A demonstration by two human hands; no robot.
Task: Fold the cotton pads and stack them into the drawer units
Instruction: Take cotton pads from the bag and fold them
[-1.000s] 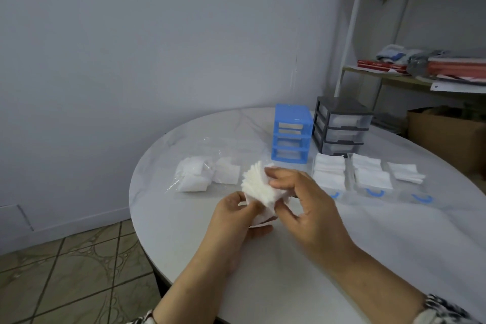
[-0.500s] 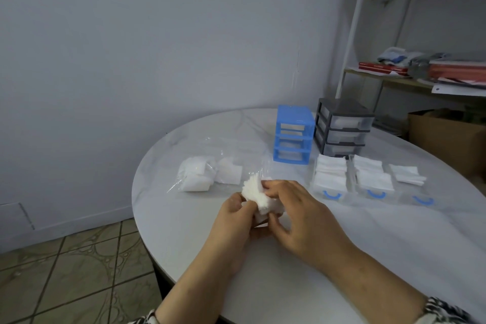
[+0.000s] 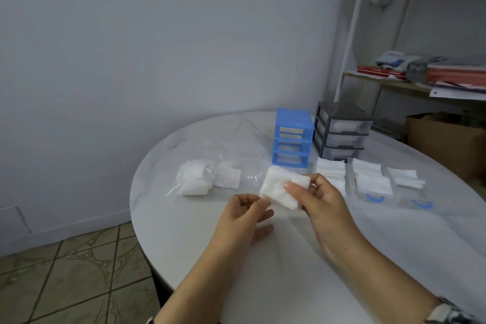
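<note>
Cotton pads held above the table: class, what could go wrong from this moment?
1. Both hands, left and right, pinch only edges of the cotton pad stack; loose layers could fan out or drop.
2. The clear plastic bag lies just beyond the hands and could snag a falling pad.

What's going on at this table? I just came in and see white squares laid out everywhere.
A person is sorting cotton pads. The right hand pinches a small stack of pads held above the round table, and the left hand pinches its near corner. Behind stand a blue drawer unit and a grey drawer unit. Clear pulled-out drawers lie in front, already filled with pads. A plastic bag of more pads lies to the left.
</note>
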